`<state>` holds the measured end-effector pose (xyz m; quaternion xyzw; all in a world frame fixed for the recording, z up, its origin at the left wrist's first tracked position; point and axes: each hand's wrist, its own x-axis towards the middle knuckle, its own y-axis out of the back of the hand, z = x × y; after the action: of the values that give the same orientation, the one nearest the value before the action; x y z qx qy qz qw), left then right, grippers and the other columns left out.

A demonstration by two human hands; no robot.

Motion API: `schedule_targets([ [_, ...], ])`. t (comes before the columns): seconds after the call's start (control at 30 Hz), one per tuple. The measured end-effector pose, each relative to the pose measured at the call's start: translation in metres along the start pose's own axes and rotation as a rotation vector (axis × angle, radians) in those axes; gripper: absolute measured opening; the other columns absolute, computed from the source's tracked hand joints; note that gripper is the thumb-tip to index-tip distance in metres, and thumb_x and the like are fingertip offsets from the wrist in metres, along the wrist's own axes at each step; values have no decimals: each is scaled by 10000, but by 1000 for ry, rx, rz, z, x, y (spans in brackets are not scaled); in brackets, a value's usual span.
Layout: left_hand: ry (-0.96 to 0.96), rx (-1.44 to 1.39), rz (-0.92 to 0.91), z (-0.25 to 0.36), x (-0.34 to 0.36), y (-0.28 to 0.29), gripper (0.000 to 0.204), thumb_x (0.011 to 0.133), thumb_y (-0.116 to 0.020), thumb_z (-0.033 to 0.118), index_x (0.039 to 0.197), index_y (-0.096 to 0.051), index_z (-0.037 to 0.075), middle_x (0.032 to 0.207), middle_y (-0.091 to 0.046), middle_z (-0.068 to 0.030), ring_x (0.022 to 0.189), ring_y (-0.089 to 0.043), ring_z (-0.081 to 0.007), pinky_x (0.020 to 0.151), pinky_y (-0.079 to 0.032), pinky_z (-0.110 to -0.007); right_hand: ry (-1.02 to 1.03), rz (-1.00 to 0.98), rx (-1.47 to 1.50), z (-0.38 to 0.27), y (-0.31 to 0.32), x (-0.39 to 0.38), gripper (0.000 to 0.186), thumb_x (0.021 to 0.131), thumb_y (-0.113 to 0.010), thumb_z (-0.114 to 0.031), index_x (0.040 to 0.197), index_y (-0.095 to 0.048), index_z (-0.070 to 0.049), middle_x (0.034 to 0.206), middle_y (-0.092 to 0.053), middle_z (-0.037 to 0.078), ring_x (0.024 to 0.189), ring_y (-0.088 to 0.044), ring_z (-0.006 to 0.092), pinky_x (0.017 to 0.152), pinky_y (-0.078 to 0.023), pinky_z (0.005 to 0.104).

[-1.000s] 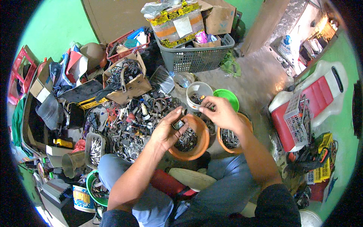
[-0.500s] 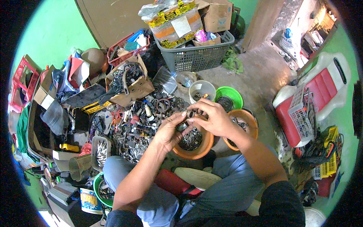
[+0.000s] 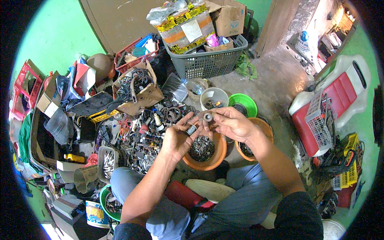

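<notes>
Palm up, my left hand (image 3: pixel 175 141) has its fingers spread, and a small dark metal cylinder with a shiny band (image 3: pixel 191 129) rests across them. Between the thumb and fingers of my right hand (image 3: pixel 236 125) is a small round metal part with a hole in its end (image 3: pixel 207 117). Both hands are close together above an orange basin (image 3: pixel 219 154) filled with small dark metal pieces. A second orange basin (image 3: pixel 268 130) stands to its right, partly hidden by my right forearm. Left of my hands spreads a heap of mixed small parts (image 3: pixel 140 138).
Beyond my hands stand a white bucket (image 3: pixel 214 94) and a green basin (image 3: pixel 249 103). A grey basket (image 3: pixel 208 66) with boxes is farther back. A grey tub of white pieces (image 3: pixel 115 160) sits by my left knee, and a red and white seat (image 3: pixel 340 94) at right.
My hands have moved apart from each other. The left one has opened out with the cylinder on its fingers, while the right one has drawn right, holding the round part.
</notes>
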<state>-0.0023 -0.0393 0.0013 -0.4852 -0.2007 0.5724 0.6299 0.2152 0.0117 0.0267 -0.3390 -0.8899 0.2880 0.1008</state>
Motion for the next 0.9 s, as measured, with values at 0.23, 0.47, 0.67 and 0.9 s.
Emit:
schedule_targets([
  [0.23, -44, 34, 49, -2, 0, -4, 481, 967, -416, -46, 1443, -342, -23, 1417, -439, -237, 1315, -488, -393, 1118, -459, -444, 200, -151, 146, -23, 10, -2, 302, 1013, -559, -190, 1257, -594, -15, 1140, -663, 85, 1016, -635, 202, 806, -526, 377],
  [0.47, -47, 66, 134, -7, 7, 12, 230, 971, -616, 113, 1169, -550, 14, 1165, -627, -166, 1086, -651, -306, 943, -585, -368, -21, 511, -111, -7, 65, 14, 249, 973, -637, -221, 1173, -621, -73, 1030, -666, 43, 899, -626, 151, 778, -512, 332],
  [0.67, 1, 57, 188, -4, 5, 17, 220, 938, -693, 201, 1053, -632, 24, 1030, -683, -121, 899, -698, -228, 809, -627, -307, -255, 812, -234, 36, 130, 37, 260, 914, -715, -255, 1129, -679, -114, 1037, -685, 8, 924, -642, 183, 791, -540, 363],
  [0.9, -53, 151, 242, -3, 6, 22, 248, 985, -618, 251, 1089, -624, 25, 1100, -671, -114, 1033, -661, -235, 927, -585, -375, -173, 805, -172, 39, 146, 39, 341, 928, -699, -258, 1208, -647, -70, 1086, -699, 42, 926, -661, 190, 784, -552, 349],
])
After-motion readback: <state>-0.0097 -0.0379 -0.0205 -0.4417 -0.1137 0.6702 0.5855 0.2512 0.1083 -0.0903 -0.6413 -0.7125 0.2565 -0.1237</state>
